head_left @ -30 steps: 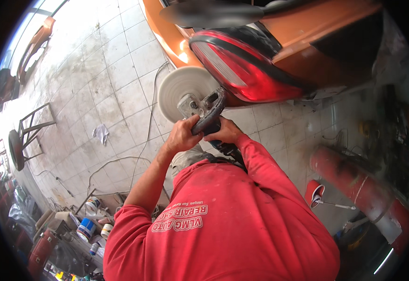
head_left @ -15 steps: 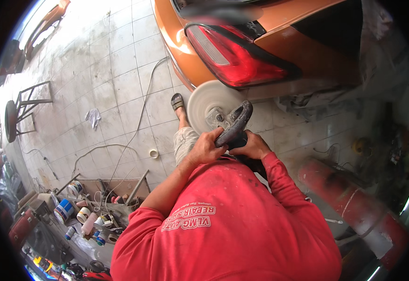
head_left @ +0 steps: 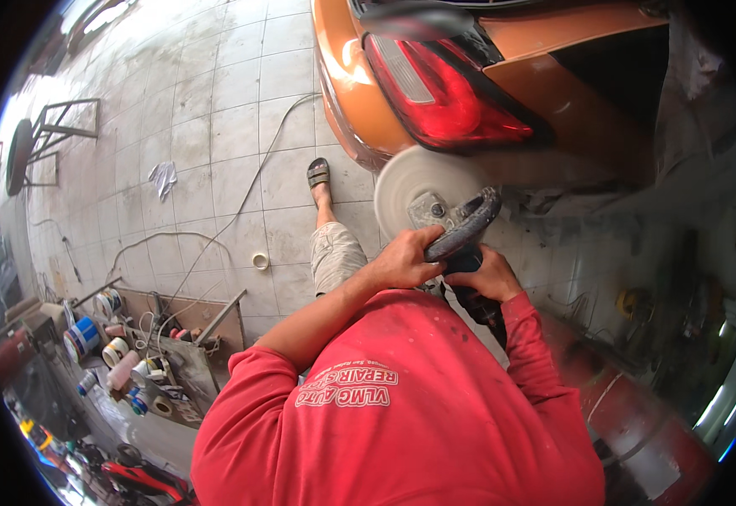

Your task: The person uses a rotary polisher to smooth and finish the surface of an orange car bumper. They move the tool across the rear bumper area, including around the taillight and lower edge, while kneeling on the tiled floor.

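Observation:
A buffing machine, a polisher with a pale round pad (head_left: 410, 179) and a black loop handle (head_left: 469, 226), is held out in front of me. My left hand (head_left: 412, 258) is wrapped round the near end of the loop handle. Behind it, my right hand (head_left: 487, 275) is closed round the polisher's dark body, most of which the hand and sleeve hide. The pad's face looks smeared, as if spinning. Its far edge meets the orange car's bumper (head_left: 359, 139), just below the red tail light (head_left: 461, 105); whether it touches the paint I cannot tell.
A cable (head_left: 258, 173) trails over the tiled floor past a tape roll (head_left: 260, 261) and a white rag (head_left: 163, 180). A metal-framed stool (head_left: 68, 118) stands far left. Tins and bottles crowd a cart (head_left: 207, 371) at lower left. A red cylinder (head_left: 629, 413) lies at right.
The view has shifted, so car and floor sit differently in it. Against the car, the polisher has moved slightly right along the bumper. Both hands keep their hold.

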`<state>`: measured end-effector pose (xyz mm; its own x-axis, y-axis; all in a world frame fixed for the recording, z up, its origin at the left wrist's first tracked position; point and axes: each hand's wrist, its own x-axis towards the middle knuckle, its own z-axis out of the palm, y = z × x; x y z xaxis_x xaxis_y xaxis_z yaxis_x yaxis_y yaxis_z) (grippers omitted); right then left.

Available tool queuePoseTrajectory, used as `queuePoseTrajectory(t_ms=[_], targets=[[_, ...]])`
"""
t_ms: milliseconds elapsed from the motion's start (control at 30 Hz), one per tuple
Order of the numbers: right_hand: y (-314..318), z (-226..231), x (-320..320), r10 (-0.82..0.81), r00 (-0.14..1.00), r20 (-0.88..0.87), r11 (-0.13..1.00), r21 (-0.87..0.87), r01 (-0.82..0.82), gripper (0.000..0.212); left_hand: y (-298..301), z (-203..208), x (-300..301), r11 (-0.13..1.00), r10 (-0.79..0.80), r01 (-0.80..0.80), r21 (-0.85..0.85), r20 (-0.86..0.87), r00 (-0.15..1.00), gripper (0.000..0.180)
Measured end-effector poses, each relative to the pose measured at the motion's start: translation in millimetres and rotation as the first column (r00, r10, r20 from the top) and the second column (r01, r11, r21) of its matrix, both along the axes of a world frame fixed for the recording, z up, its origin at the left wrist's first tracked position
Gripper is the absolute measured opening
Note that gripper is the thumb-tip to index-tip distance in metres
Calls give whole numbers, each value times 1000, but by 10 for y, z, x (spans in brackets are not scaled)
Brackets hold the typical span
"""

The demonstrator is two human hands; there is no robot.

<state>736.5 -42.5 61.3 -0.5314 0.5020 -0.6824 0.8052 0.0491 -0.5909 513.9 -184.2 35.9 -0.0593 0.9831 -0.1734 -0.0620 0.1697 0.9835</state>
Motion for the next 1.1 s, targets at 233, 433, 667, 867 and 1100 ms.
queuePoseTrajectory(t_ms=[233, 433, 667, 867, 1100], targets=[[-165, -524, -315, 16, 997, -75, 999, -27, -18, 87, -167, -275, -289, 999, 30, -32, -7, -131, 991, 30], [-343, -1071, -1264, -26, 983, -182, 998, -57, 16, 89, -217, -301, -1344, 995, -46, 13, -95, -347, 937, 33], [-150, -1221, -2617, -275, 941, -197, 938, -270, 218, 86, 130, -729, -2632, 994, -14, -14, -112, -246, 969, 41], [100, -1498, -2852, -42, 998, -48, 987, -156, 34, 98, 362, -777, -3046, 958, -27, -23, -284, -168, 985, 33], [156, -818, -1828, 84, 977, -198, 877, -451, -167, 82, -82, -383, -1967, 964, 21, -21, -264, 0, 1000, 30]])
